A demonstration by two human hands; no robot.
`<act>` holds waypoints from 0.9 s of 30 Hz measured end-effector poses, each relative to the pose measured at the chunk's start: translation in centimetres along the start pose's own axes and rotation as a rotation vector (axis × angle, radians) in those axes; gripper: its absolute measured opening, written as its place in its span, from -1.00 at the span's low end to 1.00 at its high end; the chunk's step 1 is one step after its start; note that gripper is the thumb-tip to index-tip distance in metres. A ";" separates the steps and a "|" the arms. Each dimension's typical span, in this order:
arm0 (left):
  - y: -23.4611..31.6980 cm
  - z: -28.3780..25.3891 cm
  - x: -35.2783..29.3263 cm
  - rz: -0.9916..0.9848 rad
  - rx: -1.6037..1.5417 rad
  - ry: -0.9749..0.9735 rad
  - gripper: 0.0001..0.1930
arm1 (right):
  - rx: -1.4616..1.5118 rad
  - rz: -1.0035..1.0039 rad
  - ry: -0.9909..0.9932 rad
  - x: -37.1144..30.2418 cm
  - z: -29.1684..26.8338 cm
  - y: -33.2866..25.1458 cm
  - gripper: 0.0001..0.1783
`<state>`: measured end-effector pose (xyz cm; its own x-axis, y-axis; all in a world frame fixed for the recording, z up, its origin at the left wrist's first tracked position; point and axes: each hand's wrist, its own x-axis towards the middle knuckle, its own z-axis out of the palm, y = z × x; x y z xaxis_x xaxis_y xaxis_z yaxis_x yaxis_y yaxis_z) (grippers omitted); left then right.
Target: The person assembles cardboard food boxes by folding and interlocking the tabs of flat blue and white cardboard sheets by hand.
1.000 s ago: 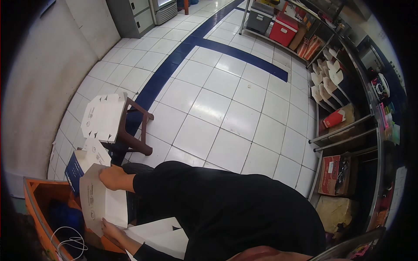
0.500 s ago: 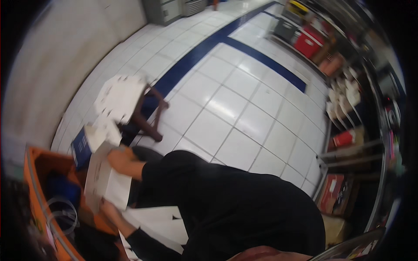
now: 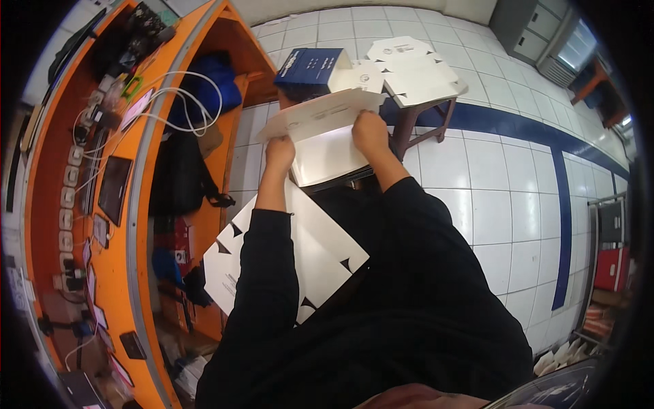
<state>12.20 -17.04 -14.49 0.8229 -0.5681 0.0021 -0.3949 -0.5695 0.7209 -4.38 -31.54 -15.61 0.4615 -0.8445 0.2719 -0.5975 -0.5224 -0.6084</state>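
My left hand [image 3: 280,154] grips the near left end of a white cardboard box blank [image 3: 320,119], fingers partly hidden behind it. My right hand [image 3: 371,133] is closed on the blank's right end. One panel of the blank stands raised between my hands, with printing on it. Below it lies a pale flat cardboard surface [image 3: 330,158]; whether it belongs to the same blank I cannot tell. Just beyond is a blue printed box [image 3: 313,68] with a white flap. More flat white blanks with dark notches [image 3: 306,232] lie under my left forearm.
A brown stool [image 3: 409,129] holds flat white blanks [image 3: 415,65] at the far right of my hands. To the left runs an orange shelf unit [image 3: 146,204] with phones, chargers and a looped white cable [image 3: 211,102]. White floor tiles with a blue stripe lie on the right.
My view has swung left, bringing the orange unit and lower blanks into fuller sight. Both hands still hold the cardboard, whose panel now stands raised across in front of me.
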 end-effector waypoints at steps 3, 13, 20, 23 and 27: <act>0.0 0.4 0.3 -0.121 -0.065 -0.075 -0.54 | 0.006 -0.060 0.027 -0.1 0.1 0.6 -0.83; -1.3 -0.1 1.1 -0.164 0.055 -0.193 -0.61 | -0.025 -0.080 -0.008 0.5 -0.2 0.8 -0.83; 1.9 0.5 -3.3 -0.113 0.504 0.094 -0.66 | -0.241 0.007 -0.085 0.0 0.5 -0.8 -0.82; 1.5 1.2 -3.1 -0.083 0.523 0.075 -0.65 | -0.351 0.008 -0.066 0.1 1.0 -0.9 -0.81; 1.0 1.6 -2.5 -0.062 0.607 0.012 -0.66 | -0.337 0.018 -0.095 0.3 1.9 -0.4 -0.79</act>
<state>9.14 -17.14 -14.93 0.8549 -0.5185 -0.0170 -0.5056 -0.8401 0.1964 -2.73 -31.38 -16.66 0.4984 -0.8473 0.1835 -0.7817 -0.5307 -0.3275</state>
